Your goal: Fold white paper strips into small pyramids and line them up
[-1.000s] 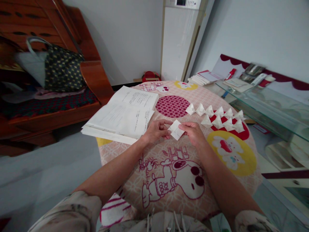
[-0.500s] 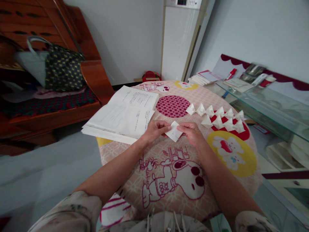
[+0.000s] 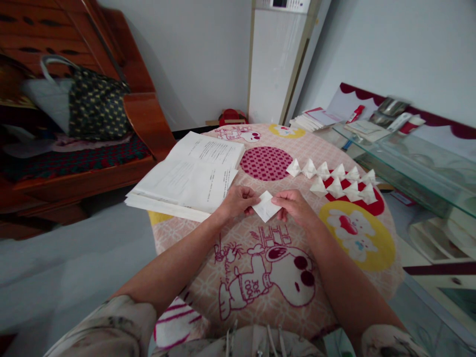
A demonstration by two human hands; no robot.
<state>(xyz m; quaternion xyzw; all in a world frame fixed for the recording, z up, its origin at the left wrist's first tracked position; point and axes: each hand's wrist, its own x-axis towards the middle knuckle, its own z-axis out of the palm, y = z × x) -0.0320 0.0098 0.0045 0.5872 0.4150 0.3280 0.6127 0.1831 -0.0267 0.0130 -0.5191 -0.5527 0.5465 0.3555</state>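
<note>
Between my two hands a small white folded paper square [image 3: 266, 207] is held up, one corner pointing toward me. My left hand [image 3: 240, 202] pinches its left corner between thumb and fingers. On the opposite corner, my right hand [image 3: 293, 204] has a pinch grip too, its other fingers curled beneath. Beyond my right hand, several folded white paper pieces [image 3: 337, 189] with pointed tops stand in two rows on the cloth. A thick open book [image 3: 186, 173] with printed pages lies just past my left hand.
A patterned cloth [image 3: 256, 297] covers the round table under my arms. To the right is a glass shelf [image 3: 416, 158] holding metal bowls [image 3: 390, 110] and papers. A wooden bench [image 3: 145, 119] with a dark patterned bag [image 3: 98, 104] stands on the left.
The paper square has shifted slightly left and down and turned a little. My right hand's fingers have moved slightly along its edge, while my left hand keeps its pinch.
</note>
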